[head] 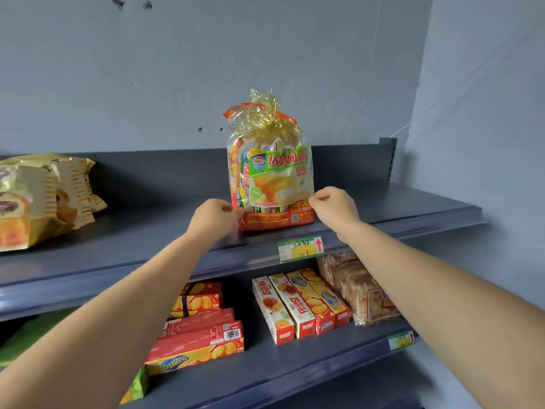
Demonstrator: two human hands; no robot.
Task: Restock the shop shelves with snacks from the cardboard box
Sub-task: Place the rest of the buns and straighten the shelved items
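**Head cam: snack bag standing on top shelf, both hands on it**

- Snack bag (271, 178) is upright on the top shelf (398, 208), close to the front lip and just above the price tag (300, 249). Gold ribbon (267, 122) is at the top.
- Left hand (216, 215) has its fingers curled and is pinching the bag's lower-left edge. Right hand (333, 208) is doing the same at the lower-right corner. Neither has let go.
- The cardboard box is not in frame.
- My read is that this is the placement/straightening step, with release not yet done.

Risks:
- Tip-over. The bag is tall and soft with loose contents, and it's only held at the base. If the base isn't flat on release it could flop forward off the lip, onto the biscuit boxes (298, 305) on the lower shelf (295, 376).
- Drag on release. The film is being pinched, so pulling the hands back before the fingers open could pull the bag toward the edge.
- Facing. Uneven pull from the two hands would twist the label off-front.
- Gold packs (44, 199) at far left are well apart, so I expect no collision there.
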